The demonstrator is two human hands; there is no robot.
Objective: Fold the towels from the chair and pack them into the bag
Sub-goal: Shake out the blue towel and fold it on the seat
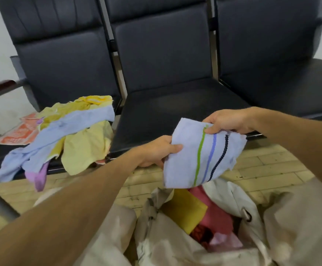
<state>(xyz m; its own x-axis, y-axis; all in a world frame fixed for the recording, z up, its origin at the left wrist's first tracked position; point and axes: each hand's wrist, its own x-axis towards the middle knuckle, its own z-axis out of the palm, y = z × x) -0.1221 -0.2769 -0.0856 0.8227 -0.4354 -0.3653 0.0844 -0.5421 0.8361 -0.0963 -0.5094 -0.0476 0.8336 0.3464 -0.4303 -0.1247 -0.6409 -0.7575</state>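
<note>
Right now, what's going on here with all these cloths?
A person is packing towels. Both hands hold a folded striped towel just above the open bag: the left hand grips its left edge and the right hand pinches its top edge. The bag already holds a yellow towel and a pink towel. A pile of unfolded towels still lies on the left chair.

The left hand (156, 150) and right hand (231, 120) are bare, as are both visible forearms
</note>
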